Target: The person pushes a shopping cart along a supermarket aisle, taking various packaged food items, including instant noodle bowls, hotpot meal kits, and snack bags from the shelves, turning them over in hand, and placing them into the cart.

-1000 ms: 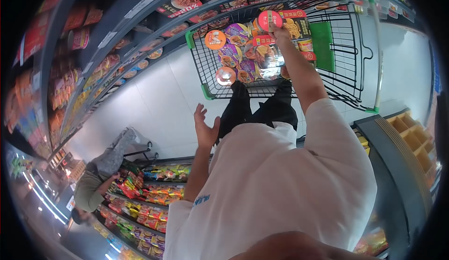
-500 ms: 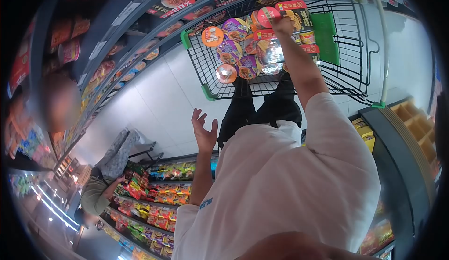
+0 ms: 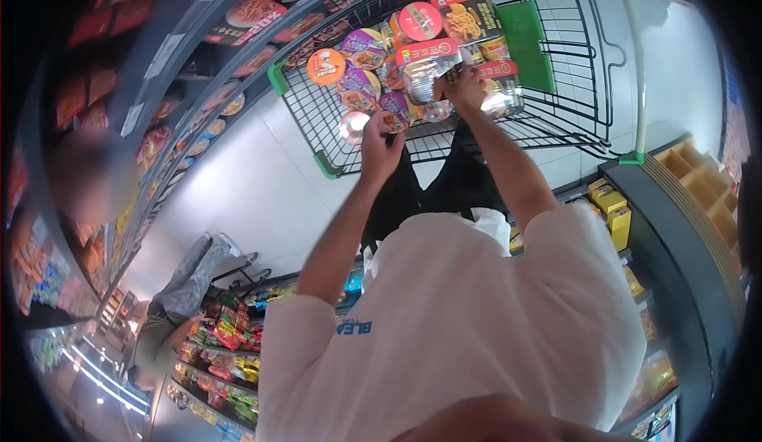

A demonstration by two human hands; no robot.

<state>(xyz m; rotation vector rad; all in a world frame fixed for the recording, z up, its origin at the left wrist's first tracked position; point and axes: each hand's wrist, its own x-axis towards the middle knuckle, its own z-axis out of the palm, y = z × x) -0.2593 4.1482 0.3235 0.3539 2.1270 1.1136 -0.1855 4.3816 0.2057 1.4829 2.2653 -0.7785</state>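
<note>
A wire shopping cart with green corners (image 3: 335, 164) holds several packaged noodle cups and packs. My right hand (image 3: 467, 91) is closed on the lower right edge of a red-topped pack in shiny wrap (image 3: 426, 53), tilted above the other goods. Near the cart's close side, my left hand (image 3: 383, 146) is beside a purple noodle cup (image 3: 394, 107) and a pale round lid (image 3: 353, 127), with its thumb and fingers apart. A round red-lidded cup (image 3: 421, 21) and another red-topped pack (image 3: 464, 15) lie farther back; an orange-lidded cup (image 3: 326, 66) stands at the left.
Stocked shelves (image 3: 163, 57) run along the left and beyond the cart. A person in patterned trousers (image 3: 190, 271) stands at the lower left with a basket (image 3: 228, 311). At the right is a dark counter (image 3: 663, 204) with a wooden divided tray (image 3: 698, 172).
My right hand has moved from the round red lid to the shiny-wrapped pack. My left hand has come up and forward to the cart's near side. The cart appears farther left in view.
</note>
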